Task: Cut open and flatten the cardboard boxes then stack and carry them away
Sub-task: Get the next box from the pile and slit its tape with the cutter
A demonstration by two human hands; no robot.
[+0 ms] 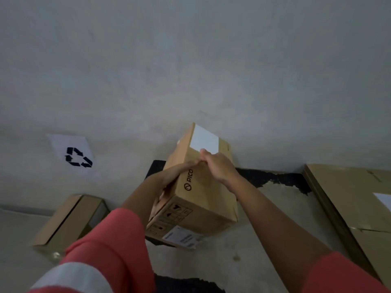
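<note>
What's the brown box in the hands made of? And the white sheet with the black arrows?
The brown box looks like cardboard: dull tan surface, sharp folded edges, and marks printed straight on it. The white sheet with black arrows looks like thin, matte paper, very flat with crisp corners. It might be a sticker instead.

Two unflattened boxes (196, 199) (67, 220), two hands (179, 173) (219, 166), one sign (73, 152)

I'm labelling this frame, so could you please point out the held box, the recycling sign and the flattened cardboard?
held box (207, 198), head view, its top face beside the logo.
recycling sign (78, 157), head view, middle of the arrows.
flattened cardboard (349, 199), head view, its bare top face.
</note>
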